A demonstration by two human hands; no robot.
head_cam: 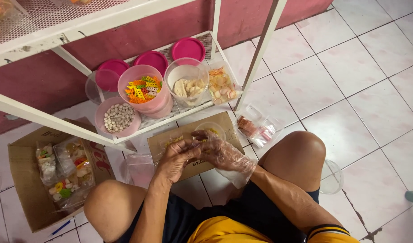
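My left hand (178, 157) is bare and my right hand (222, 155) wears a thin clear plastic glove. Both meet over a flat piece of cardboard (224, 120) on the floor between my knees, fingers pinching a small clear plastic bag with something yellow inside. A small clear cup (211, 128) sits on the cardboard just beyond my fingers. On the low white rack shelf (179, 114) stand a pink tub of colourful crackers (143, 89), a clear tub of pale chips (187, 83) and a pink tub of small round pieces (118, 118).
A cardboard box (26, 180) at the left holds filled snack bags. A bag of mixed crackers (223, 86) leans on the shelf end. Small packed bags (256, 127) lie on the tiled floor at right. Pink lids (188, 48) stand behind the tubs. A clear lid (332, 176) is beside my right knee.
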